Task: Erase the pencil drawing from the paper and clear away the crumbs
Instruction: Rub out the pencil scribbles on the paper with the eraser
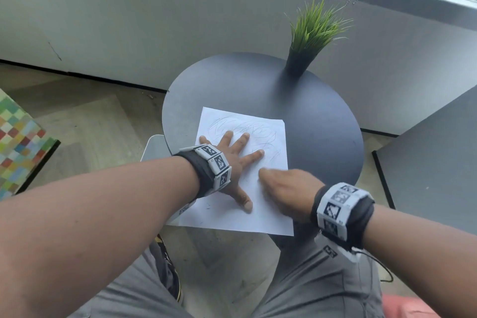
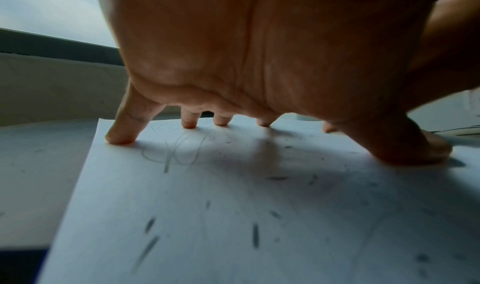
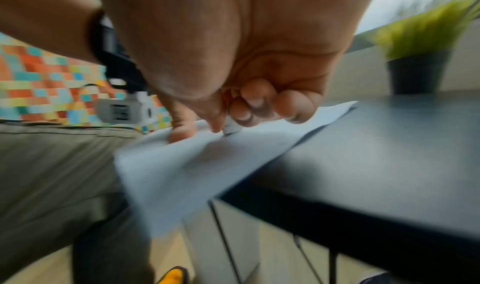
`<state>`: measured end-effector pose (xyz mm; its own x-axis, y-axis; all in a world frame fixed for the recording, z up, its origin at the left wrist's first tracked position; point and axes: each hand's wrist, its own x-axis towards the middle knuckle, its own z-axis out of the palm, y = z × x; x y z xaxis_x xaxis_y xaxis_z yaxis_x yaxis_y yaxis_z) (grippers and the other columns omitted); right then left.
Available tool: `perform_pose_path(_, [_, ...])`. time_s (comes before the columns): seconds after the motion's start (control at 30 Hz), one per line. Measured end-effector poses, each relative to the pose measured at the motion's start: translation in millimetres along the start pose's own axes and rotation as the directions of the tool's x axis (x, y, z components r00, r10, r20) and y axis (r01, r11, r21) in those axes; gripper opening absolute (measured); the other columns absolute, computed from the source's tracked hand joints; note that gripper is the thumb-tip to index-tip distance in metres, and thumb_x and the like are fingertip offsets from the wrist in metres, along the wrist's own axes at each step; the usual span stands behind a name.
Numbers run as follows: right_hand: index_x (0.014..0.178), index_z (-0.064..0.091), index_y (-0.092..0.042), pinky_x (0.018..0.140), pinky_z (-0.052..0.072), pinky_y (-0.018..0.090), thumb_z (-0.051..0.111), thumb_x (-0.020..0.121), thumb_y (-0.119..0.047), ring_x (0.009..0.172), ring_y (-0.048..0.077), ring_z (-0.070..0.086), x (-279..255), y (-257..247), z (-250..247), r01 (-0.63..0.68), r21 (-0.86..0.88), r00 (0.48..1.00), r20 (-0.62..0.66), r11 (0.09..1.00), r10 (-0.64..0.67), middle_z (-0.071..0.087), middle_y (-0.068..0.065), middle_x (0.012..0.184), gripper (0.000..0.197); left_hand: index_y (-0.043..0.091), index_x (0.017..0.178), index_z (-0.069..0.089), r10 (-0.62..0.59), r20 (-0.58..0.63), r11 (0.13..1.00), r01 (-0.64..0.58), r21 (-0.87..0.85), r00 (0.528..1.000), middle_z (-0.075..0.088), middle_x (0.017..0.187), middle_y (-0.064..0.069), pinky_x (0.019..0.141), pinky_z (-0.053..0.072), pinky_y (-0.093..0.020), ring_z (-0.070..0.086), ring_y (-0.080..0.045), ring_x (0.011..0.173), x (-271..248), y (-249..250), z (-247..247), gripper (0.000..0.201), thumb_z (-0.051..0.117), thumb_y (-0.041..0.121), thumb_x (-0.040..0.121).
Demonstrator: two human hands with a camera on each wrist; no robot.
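Observation:
A white paper (image 1: 273,142) lies on the round dark table (image 1: 322,124), its near part hanging over the table's front edge. A faint pencil scribble (image 1: 258,131) covers its far half. My left hand (image 1: 232,162) presses flat on the sheet with fingers spread; the left wrist view shows its fingertips (image 2: 122,136) on the paper (image 2: 233,216) among dark eraser crumbs (image 2: 255,235). My right hand (image 1: 284,188), blurred, sits on the sheet's right side. In the right wrist view its curled fingers (image 3: 257,102) pinch a small white eraser (image 3: 232,128) whose tip touches the paper (image 3: 194,165).
A potted green plant (image 1: 309,39) stands at the table's far edge, also seen as the plant (image 3: 420,63) from the right wrist. A grey surface (image 1: 426,162) sits to the right, a multicoloured block (image 1: 20,142) to the left. My knees are under the table's near side.

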<state>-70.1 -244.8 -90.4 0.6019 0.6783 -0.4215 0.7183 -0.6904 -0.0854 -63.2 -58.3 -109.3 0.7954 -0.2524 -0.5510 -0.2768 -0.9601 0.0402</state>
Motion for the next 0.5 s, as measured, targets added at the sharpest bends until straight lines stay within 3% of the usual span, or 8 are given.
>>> perform_pose_path(0.1, [0.095,0.028,-0.022,0.063,0.039,0.036,0.034,0.1,-0.029,0.076,0.027,0.049,-3,-5,1,0.067,-0.031,0.997,0.03,0.997,-0.067,0.047,-0.003,0.09,0.011,0.051,0.148,-0.018,0.002,-0.004,1.0,-0.001,0.006,1.0,-0.03,0.16,0.004,0.099,0.013,-0.083,-0.02,-0.037,0.147,0,1,0,0.135,0.06,0.096,0.047])
perform_pose_path(0.23, [0.092,0.029,-0.018,0.066,0.044,0.038,0.033,0.102,-0.034,0.076,0.031,0.053,8,29,-8,-0.164,0.036,0.983,-0.082,0.986,0.167,0.046,-0.003,0.081,0.018,0.051,0.148,-0.019,-0.002,-0.004,1.0,0.002,-0.006,1.0,-0.029,0.16,0.005,0.1,0.013,-0.082,-0.02,-0.037,0.147,1,0,-1,0.135,0.059,0.096,0.047])
perform_pose_path(0.3, [0.094,0.028,-0.019,0.066,0.044,0.038,0.035,0.1,-0.029,0.078,0.032,0.055,5,16,-5,-0.097,0.008,0.992,-0.081,0.995,0.097,0.047,-0.003,0.084,0.013,0.051,0.148,-0.019,-0.007,0.004,1.0,0.007,-0.004,1.0,-0.029,0.16,0.005,0.099,0.013,-0.083,-0.021,-0.038,0.147,1,1,-1,0.136,0.06,0.095,0.047])
perform_pose_path(0.4, [0.095,0.028,-0.02,0.063,0.039,0.036,0.035,0.1,-0.027,0.074,0.029,0.049,-4,-11,6,0.071,0.01,0.997,0.042,0.997,-0.071,0.045,-0.001,0.089,0.011,0.051,0.148,-0.02,-0.009,0.008,1.0,0.009,0.002,1.0,-0.03,0.16,0.005,0.099,0.013,-0.083,-0.021,-0.038,0.147,1,2,-1,0.137,0.059,0.096,0.046])
perform_pose_path(0.43, [0.096,0.03,-0.02,0.064,0.038,0.035,0.034,0.101,-0.029,0.075,0.029,0.05,-3,-7,5,0.051,0.02,0.998,0.037,0.999,-0.052,0.044,-0.001,0.089,0.012,0.051,0.148,-0.02,-0.007,0.008,1.0,0.007,-0.001,1.0,-0.03,0.159,0.005,0.099,0.013,-0.083,-0.021,-0.038,0.147,2,1,-1,0.137,0.059,0.096,0.046])
perform_pose_path(0.5, [0.098,0.034,-0.017,0.067,0.041,0.036,0.033,0.102,-0.037,0.081,0.03,0.055,5,16,-1,-0.128,0.111,0.992,-0.008,0.986,0.129,0.051,0.002,0.092,0.02,0.051,0.148,-0.02,-0.003,0.001,1.0,0.003,-0.01,1.0,-0.03,0.16,0.005,0.1,0.013,-0.083,-0.021,-0.038,0.147,3,1,0,0.137,0.059,0.096,0.045])
